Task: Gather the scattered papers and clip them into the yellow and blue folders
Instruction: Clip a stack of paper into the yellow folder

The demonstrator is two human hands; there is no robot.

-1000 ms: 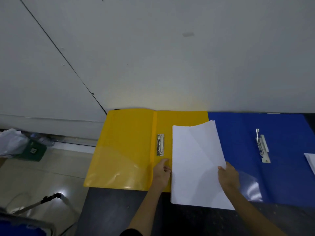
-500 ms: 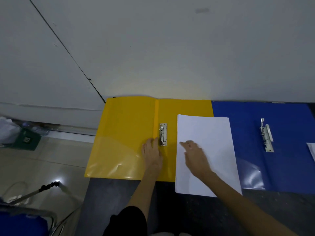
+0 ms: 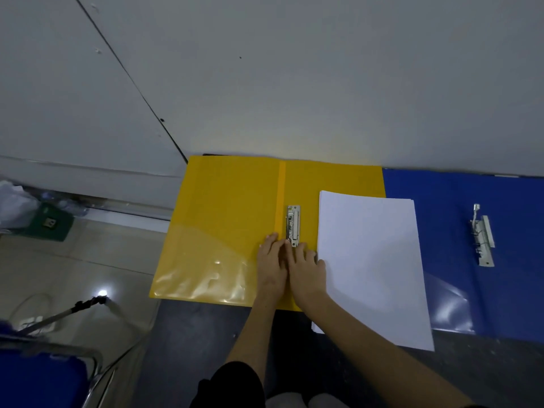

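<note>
- Dark table surface [image 3: 206, 334] at lower centre carries both forearms; sheets overhanging its near edge could slide off if nudged.
- White paper stack [image 3: 371, 266], centre right, lies half on the yellow folder [image 3: 229, 219] and half on the blue folder [image 3: 459, 187], its near corner past the folders' lower edge. Not squared to either spine; judged risk: it goes under the clamp skewed, or top sheets fan out.
- Left hand [image 3: 272, 266], centre frame, lies flat on the yellow folder beside the spine, fingers extended, gripping nothing. It appears to pin the folder down; if it lifts, the folder may shift when the clamp is worked.
- Right hand [image 3: 307, 269] touches the left one, fingertips at the lower end of the yellow folder's metal clip [image 3: 293, 225], thumb against the paper's left edge. Whether the fingers have actually caught the lever, I cannot tell. Risk: spring lever snaps back on fingertips, or the thumb drags the stack.
- Yellow folder's clip looks closed, papers just right of it, not under it.
- Blue folder's clip [image 3: 482, 235], right of frame, stands raised with nothing in it; stack edge could catch there.
- Farther: plain grey wall [image 3: 294, 83] across the top.
</note>
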